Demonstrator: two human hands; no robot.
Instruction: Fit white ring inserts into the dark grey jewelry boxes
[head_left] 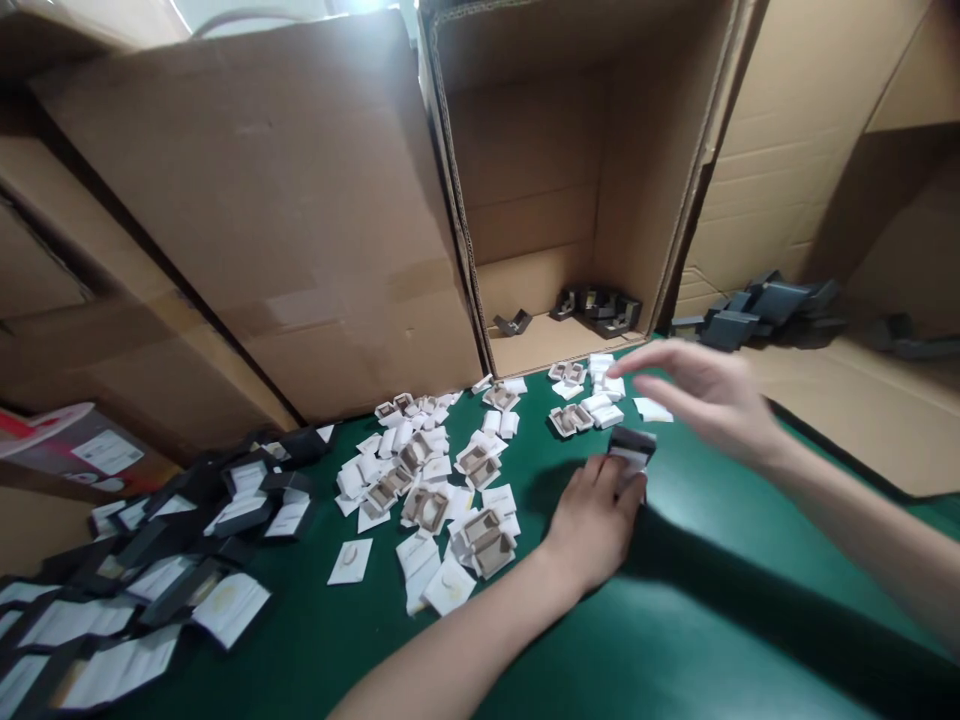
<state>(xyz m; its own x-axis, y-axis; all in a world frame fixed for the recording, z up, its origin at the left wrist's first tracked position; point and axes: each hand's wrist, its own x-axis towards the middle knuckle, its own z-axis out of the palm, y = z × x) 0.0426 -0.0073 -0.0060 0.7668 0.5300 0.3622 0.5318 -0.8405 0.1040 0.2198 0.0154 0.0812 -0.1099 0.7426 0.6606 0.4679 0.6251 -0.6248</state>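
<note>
My left hand (598, 520) is closed round a small black box (631, 446) with a pale inside, low over the green table. Its fingers cover much of the box. To the right, my right hand (709, 395) hangs in the air with thumb and fingers apart, holding nothing. Beyond it sit a few small white folded pieces (602, 408) with brown-grey inner trays (570, 418). Left of my left hand lies a loose heap of white cards and pieces (420, 560), several with greyish trays (484, 540) among them.
Black boxes with white inserts (247, 505) are piled at the left. An upright carton (540, 200) holds several black pieces (611, 310); more black boxes (772, 310) lie in a carton at the right. A red and white package (82, 450) stands far left on the green table (720, 640)'s side.
</note>
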